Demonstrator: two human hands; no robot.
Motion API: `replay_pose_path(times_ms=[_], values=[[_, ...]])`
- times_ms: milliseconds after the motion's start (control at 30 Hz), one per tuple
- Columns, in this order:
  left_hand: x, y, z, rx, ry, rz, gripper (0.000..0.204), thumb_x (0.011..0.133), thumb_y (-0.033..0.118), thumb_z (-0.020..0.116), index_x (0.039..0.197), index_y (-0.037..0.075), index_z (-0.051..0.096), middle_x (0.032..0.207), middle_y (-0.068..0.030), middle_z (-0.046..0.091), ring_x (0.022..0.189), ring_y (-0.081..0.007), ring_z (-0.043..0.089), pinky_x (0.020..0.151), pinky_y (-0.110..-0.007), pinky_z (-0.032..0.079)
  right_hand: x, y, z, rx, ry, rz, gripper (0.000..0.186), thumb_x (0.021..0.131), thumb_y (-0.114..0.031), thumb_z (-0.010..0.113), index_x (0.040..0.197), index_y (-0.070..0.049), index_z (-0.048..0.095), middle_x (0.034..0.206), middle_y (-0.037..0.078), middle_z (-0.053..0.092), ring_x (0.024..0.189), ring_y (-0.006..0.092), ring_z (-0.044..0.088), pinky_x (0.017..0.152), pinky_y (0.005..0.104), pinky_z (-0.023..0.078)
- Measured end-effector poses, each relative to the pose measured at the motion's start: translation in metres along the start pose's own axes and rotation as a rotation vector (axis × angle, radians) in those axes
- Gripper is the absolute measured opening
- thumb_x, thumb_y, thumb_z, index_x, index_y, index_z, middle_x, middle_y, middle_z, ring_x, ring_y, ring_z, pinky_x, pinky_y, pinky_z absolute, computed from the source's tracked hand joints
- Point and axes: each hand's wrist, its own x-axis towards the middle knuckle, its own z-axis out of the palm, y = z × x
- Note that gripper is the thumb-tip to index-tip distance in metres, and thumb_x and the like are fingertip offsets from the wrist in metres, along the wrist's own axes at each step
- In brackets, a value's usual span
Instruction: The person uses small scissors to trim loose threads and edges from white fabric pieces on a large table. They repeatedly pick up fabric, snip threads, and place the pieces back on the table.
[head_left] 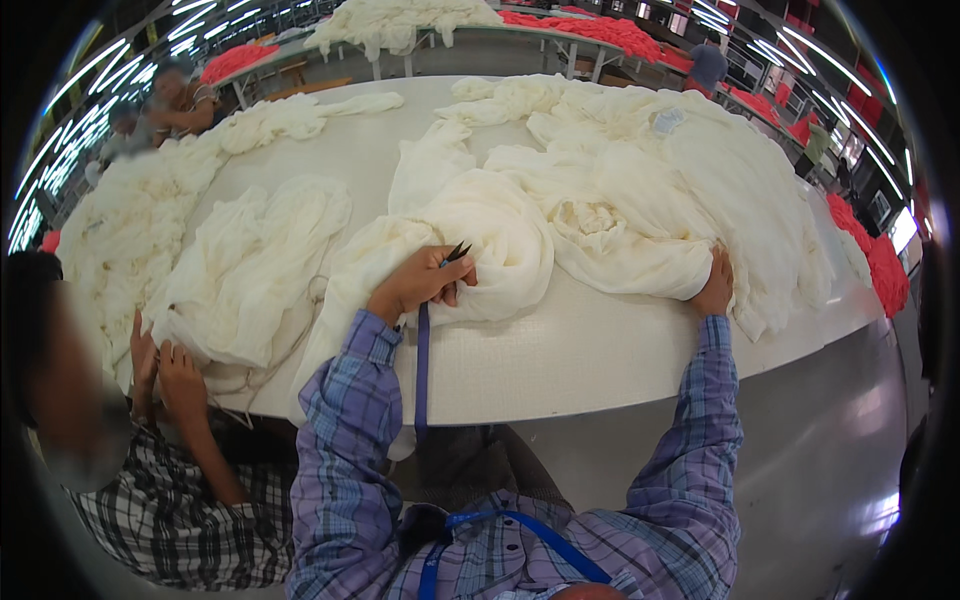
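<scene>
My left hand (pixel 425 280) is closed around small thread snips (pixel 459 252), their two dark pointed blades standing up past the fingers. A blue ribbon (pixel 422 370) hangs below that hand over the table's front edge. Right behind it lies a rolled heap of cream cloth (pixel 500 245). Farther right, my right hand (pixel 713 285) grips the near edge of a bunched cream garment (pixel 640 235); its fingertips are partly hidden in the folds.
More cream cloth (pixel 750 190) covers the white table (pixel 520 380) at right and back. On my left a co-worker's hands (pixel 170 375) handle another cream piece (pixel 250 280). Beyond, tables carry cream and red cloth (pixel 590 35). Other people (pixel 708 65) are farther back.
</scene>
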Motion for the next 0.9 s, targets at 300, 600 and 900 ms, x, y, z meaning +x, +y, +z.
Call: replay_pose_path(times_ms=[300,600,900], values=[[-0.004,0.001,0.018,0.052,0.067,0.017,0.041,0.100,0.043,0.057,0.080,0.007,0.062,0.074,0.0018,0.058,0.058,-0.0062,0.055,0.052,-0.022,0.047,-0.075,-0.091,-0.093,0.247,-0.193,-0.386,0.079,0.077,-0.010,0.069,0.149,-0.006,0.036,0.153,0.022,0.034,0.144,0.0425,0.026,0.118,0.0514,0.022],[-0.006,0.000,0.076,0.082,0.333,0.180,0.031,0.101,0.031,0.057,0.092,0.002,0.064,0.072,0.0024,0.057,0.059,-0.0053,0.052,0.052,-0.023,0.046,-0.054,-0.266,-0.039,0.969,-0.537,-0.659,0.056,0.093,-0.022,0.066,0.143,-0.009,0.045,0.138,0.018,0.051,0.123,0.0332,0.054,0.098,0.0381,0.048],[-0.029,-0.006,0.100,0.060,0.265,0.234,0.027,0.101,0.026,0.058,0.091,0.001,0.064,0.072,0.0005,0.059,0.057,-0.0052,0.051,0.053,-0.023,0.044,-0.052,-0.268,-0.003,0.638,-0.420,-0.850,0.020,0.091,-0.022,0.063,0.105,-0.010,0.067,0.098,0.011,0.065,0.092,0.0316,0.064,0.079,0.0402,0.052]])
